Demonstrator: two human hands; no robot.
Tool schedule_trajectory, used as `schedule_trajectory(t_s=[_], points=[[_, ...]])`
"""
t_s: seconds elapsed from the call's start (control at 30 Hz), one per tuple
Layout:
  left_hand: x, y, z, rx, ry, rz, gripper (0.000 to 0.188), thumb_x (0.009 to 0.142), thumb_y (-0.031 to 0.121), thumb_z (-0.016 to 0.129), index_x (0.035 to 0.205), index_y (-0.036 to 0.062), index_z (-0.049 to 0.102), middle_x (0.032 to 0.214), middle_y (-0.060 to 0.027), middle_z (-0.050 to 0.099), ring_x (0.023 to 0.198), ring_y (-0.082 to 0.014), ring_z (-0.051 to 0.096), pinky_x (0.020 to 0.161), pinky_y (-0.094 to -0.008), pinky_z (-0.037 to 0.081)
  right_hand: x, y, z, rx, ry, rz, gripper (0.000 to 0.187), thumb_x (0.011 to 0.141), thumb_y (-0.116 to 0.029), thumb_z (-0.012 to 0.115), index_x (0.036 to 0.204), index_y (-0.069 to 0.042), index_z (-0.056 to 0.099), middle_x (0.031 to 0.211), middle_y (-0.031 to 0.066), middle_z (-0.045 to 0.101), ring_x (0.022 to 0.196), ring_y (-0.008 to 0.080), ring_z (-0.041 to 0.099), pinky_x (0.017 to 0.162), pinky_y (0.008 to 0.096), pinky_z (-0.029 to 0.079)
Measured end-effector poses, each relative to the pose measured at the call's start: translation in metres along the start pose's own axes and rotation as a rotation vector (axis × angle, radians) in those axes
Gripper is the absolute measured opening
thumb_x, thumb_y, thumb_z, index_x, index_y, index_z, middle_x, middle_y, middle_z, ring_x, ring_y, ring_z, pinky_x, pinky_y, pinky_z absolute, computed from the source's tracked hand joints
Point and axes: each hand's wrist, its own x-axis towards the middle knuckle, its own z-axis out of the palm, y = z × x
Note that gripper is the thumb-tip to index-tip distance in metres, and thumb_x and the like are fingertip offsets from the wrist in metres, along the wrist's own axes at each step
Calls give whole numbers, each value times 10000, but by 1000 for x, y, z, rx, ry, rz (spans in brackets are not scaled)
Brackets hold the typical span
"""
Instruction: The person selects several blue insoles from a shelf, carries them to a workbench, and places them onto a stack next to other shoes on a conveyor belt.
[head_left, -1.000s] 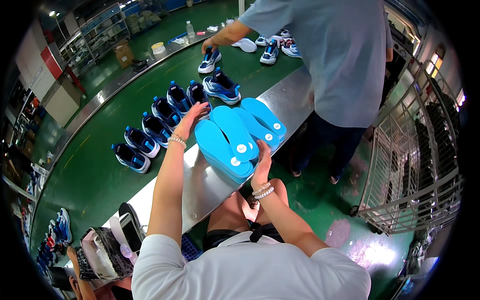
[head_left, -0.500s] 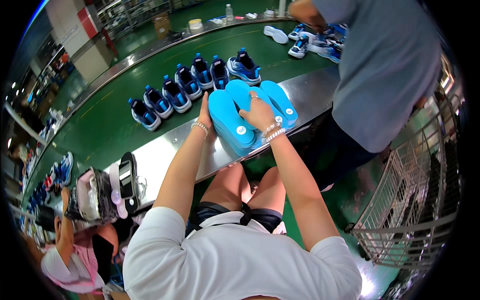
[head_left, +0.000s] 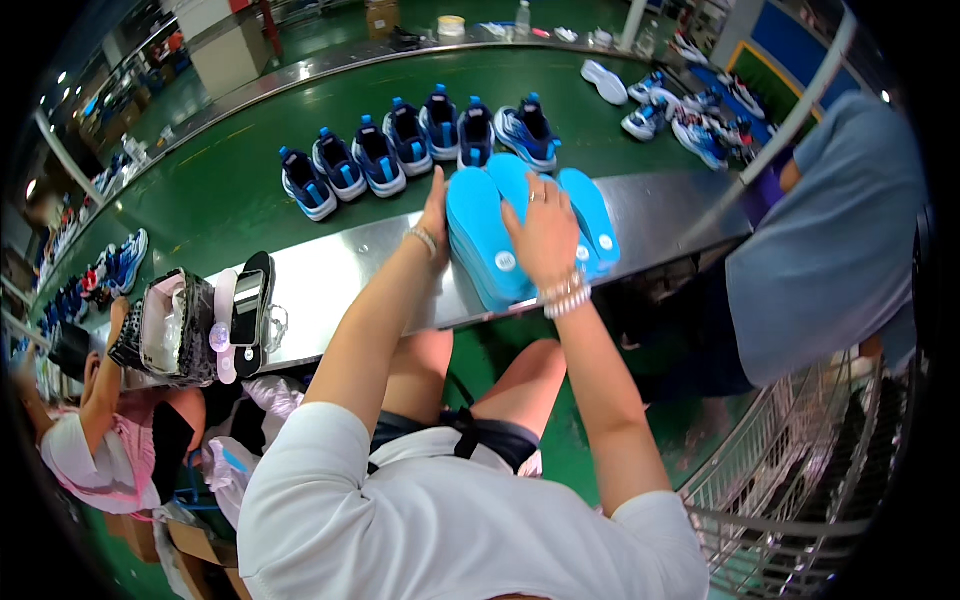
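Note:
Stacks of bright blue insoles (head_left: 478, 215) stand side by side on the metal ledge before me, each with a round white label at its near end. My left hand (head_left: 436, 222) is upright along the left side of the leftmost stack, fingers stretched out, apparently touching it. Over the middle stack lies my right hand (head_left: 545, 228), its thumb at the left edge and its fingers bent over the top and right side. That hand covers much of the middle stack. Just beyond them, a row of dark blue sneakers (head_left: 408, 140) with white soles stands on the green surface.
A patterned box (head_left: 170, 330) and a phone (head_left: 248, 310) lie at the ledge's left. Loose shoes and a white sole (head_left: 604, 82) sit far right. A co-worker in grey (head_left: 830, 250) stands right, near a wire cart (head_left: 790, 470). Another person (head_left: 110, 440) sits left.
My right hand has gone from pointing fingers at the gap between stacks to a broader hold over the middle stack. The view has shifted, and the grey-clad co-worker now appears farther right.

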Motion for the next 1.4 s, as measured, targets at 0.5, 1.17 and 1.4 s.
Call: schedule_trajectory(t_s=[0.5,1.17,1.4], points=[[58,-22,-39,221,-148,245,636,877,529,228,1100,-7,487,1093,-78,507,1007,-165,435,903,-273,301,-99,10,102,1579,992,965,493,872,-393,347,1271,-107,302,1293,64,359,1168,240,345,970,360,286],[-74,119,-230,1333,600,815,430,740,302,607,1093,76,506,1247,-296,302,1117,-423,352,927,-426,314,33,-57,-19,-297,-747,286,735,649,-359,663,1249,-86,338,891,203,579,716,299,584,607,374,466],[-67,137,-246,1366,663,742,279,752,281,588,943,77,576,1033,-279,455,944,-400,467,831,-388,400,42,-52,-25,-358,-777,145,728,639,-332,680,1240,-62,370,816,190,597,729,305,585,632,370,461]])
